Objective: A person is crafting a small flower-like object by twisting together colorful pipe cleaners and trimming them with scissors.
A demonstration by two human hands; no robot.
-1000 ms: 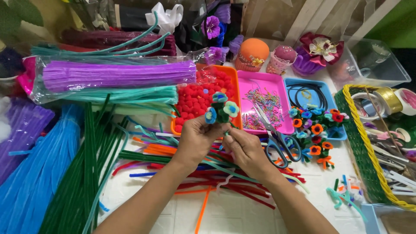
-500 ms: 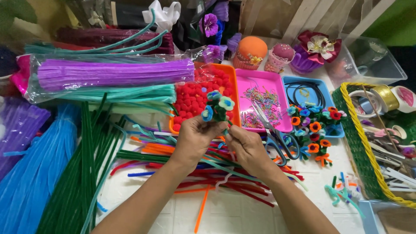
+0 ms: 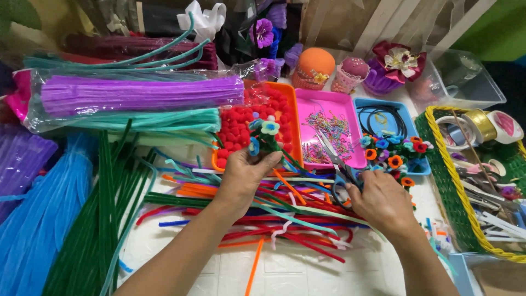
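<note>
At the craft table, I am watching the left hand (image 3: 244, 175) holding up a small bunch of pipe-cleaner flowers (image 3: 262, 136), fingers wrapped tight around the green stems, the blue and white blooms standing over the orange tray of red pom-poms (image 3: 236, 127). The right hand (image 3: 381, 200) is resting on the scissors (image 3: 335, 164), which are lying across the loose pipe cleaners (image 3: 285, 219) just below the pink tray (image 3: 350, 104); its fingers are curling down over the handles (how firmly they are gripping, I cannot tell). More finished flowers (image 3: 392, 151) are sitting by the blue tray (image 3: 402, 112).
</note>
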